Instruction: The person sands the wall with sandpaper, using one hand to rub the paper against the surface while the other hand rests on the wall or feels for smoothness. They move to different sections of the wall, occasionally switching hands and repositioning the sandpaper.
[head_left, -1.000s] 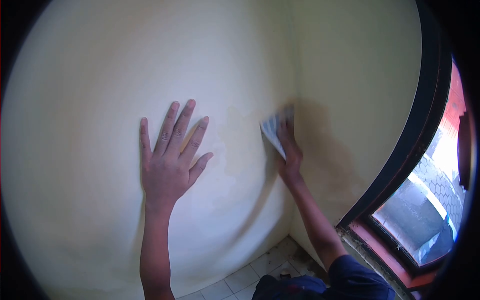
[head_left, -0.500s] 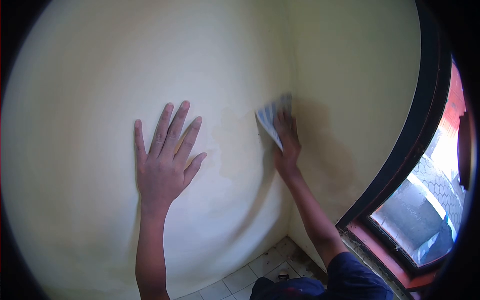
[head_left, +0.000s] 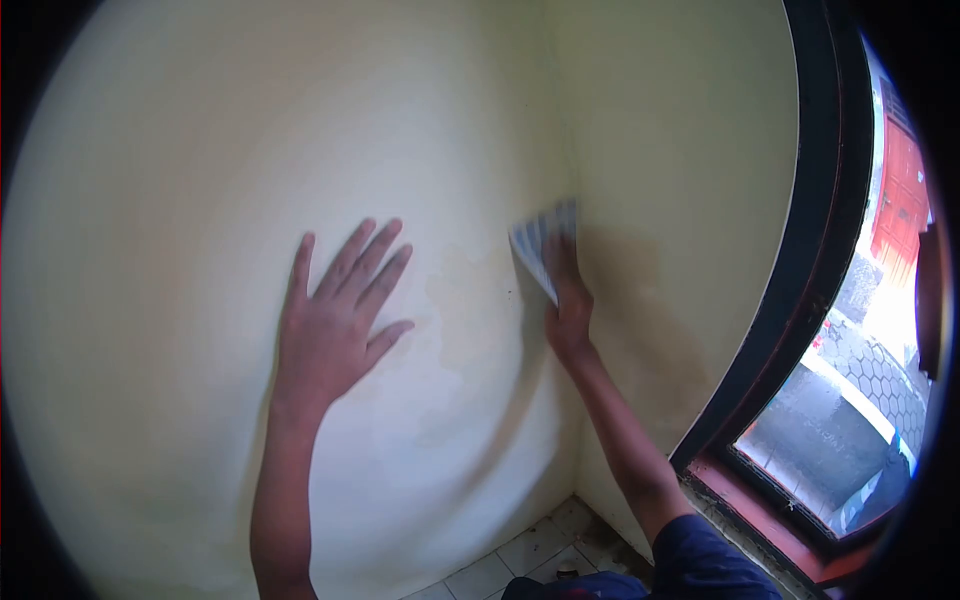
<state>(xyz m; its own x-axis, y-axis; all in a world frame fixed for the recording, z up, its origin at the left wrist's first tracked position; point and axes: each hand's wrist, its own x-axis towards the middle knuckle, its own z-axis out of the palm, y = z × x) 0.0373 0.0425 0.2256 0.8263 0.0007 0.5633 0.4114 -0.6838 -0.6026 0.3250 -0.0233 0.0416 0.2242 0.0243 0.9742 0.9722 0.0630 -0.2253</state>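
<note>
My left hand (head_left: 328, 345) is spread against the pale cream wall (head_left: 180, 300), palm toward it and fingers pointing up. Close to the room's corner, my right hand (head_left: 570, 308) presses a folded white sheet with blue-grey stripes (head_left: 530, 241) onto the same wall. The fingers lie over the sheet, slightly blurred, and its lower edge stands a little off the surface. Between the hands the wall shows a yellowish patch (head_left: 462, 310) with an uneven outline. A few dark specks lie just left of my right wrist.
A dark window frame (head_left: 815, 230) curves down the right side, above a reddish sill (head_left: 760, 510). Outside show paving and a red door (head_left: 903, 195). White floor tiles (head_left: 500, 565) and my dark clothing (head_left: 715, 560) appear at the bottom.
The view has shifted slightly, bringing more of the window in. My left hand tilts further right and sits a bit higher on the wall. My right hand keeps the striped sheet near the corner.
</note>
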